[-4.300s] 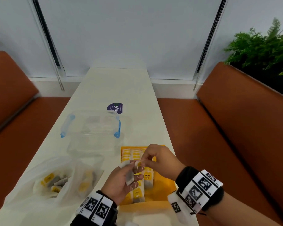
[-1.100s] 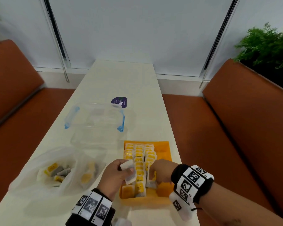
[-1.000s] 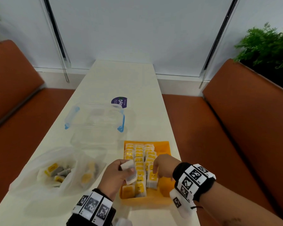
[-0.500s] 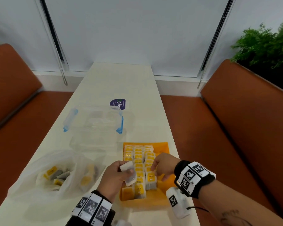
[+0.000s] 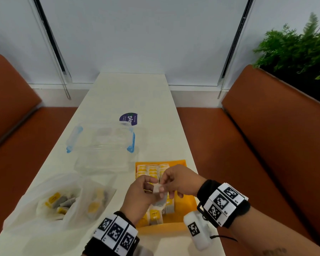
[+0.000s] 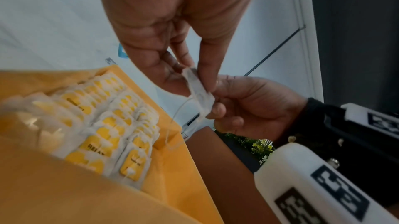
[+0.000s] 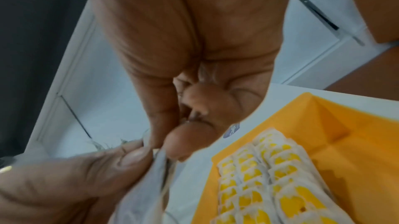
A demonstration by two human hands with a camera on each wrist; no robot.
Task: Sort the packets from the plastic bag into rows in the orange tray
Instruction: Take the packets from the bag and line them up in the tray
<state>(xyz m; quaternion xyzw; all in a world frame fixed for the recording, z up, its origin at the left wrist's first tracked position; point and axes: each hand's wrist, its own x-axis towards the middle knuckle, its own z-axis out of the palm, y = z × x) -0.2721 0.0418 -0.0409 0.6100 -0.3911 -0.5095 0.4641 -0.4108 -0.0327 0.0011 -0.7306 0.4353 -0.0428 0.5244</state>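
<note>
Both hands meet just above the orange tray [image 5: 185, 201], pinching one white packet [image 5: 157, 189] between them. My left hand [image 5: 151, 189] holds the packet [image 6: 197, 89] between thumb and fingers, and a thin string hangs from it. My right hand [image 5: 163, 185] pinches its top edge with fingertips [image 7: 179, 149]. Three rows of white and yellow packets [image 6: 103, 125] stand in the tray [image 7: 349, 144], filling its left part. The clear plastic bag [image 5: 59, 202] lies to the left on the table with several packets inside.
A clear lidded box with blue clips [image 5: 102, 145] stands behind the bag and tray. A purple round sticker [image 5: 130, 118] lies further back on the white table [image 5: 133, 91]. Orange benches [image 5: 277, 137] flank the table; a green plant [image 5: 296, 47] is at right.
My right hand lifted off the packet rows in the tray and rose to meet my left hand; both now pinch the packet that the left hand was holding alone.
</note>
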